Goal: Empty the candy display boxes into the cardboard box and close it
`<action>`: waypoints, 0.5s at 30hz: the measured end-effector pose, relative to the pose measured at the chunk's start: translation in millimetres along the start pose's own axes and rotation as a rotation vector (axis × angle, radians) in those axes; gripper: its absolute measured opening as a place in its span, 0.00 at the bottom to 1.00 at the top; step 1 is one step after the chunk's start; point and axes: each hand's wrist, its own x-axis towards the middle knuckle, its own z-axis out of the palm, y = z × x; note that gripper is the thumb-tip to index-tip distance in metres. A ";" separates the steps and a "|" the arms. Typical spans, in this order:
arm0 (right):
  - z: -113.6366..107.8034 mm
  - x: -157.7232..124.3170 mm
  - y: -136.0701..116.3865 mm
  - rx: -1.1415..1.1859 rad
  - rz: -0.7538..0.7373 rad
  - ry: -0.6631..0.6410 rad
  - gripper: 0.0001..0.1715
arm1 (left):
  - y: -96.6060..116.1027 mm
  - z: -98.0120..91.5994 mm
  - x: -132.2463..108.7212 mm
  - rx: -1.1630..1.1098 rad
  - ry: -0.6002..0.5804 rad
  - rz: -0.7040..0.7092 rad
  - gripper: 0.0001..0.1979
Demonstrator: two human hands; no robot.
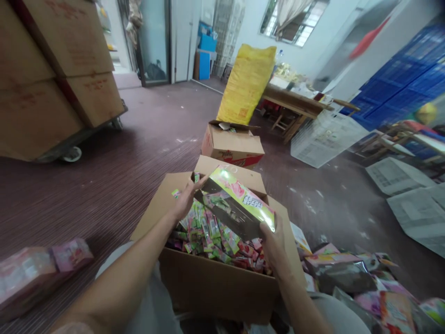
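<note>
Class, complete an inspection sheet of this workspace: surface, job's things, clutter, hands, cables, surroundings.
Surface: ridged purplish-brown floor, pale scraps on it.
Job's things: open brown cardboard box containing many small green-and-pink packets; above them, a rectangular green-and-black package, shiny-faced.
Clutter: heap of multicoloured plastic packages at right; blurred pink packages at left.
Hands: left hand and right hand grip opposite ends of the green-and-black package.
Cables: nothing seen.
Surroundings: tall yellow plastic sack, brown cardboard cartons on wheels, pale plastic crate, blue plastic crates.
</note>
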 end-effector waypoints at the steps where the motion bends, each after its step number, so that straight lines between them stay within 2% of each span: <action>1: 1.3 -0.7 -2.0 0.030 -0.018 -0.002 0.45 | 1.5 -1.2 -0.3 -0.006 0.014 -0.006 0.37; 5: 3.3 -2.8 -15.1 0.048 -0.109 0.042 0.41 | 2.6 -9.6 0.9 0.075 0.147 -0.095 0.33; 10: -6.9 -3.1 -10.6 0.027 -0.055 0.144 0.38 | -12.0 -18.5 9.3 0.123 0.277 -0.251 0.35; 12: -11.4 -5.6 -3.5 0.052 -0.022 0.105 0.41 | -19.1 -17.6 11.1 0.116 0.298 -0.288 0.37; 15: -10.3 -13.1 6.0 0.158 0.040 0.045 0.44 | -26.8 -12.4 10.3 0.023 0.241 -0.406 0.34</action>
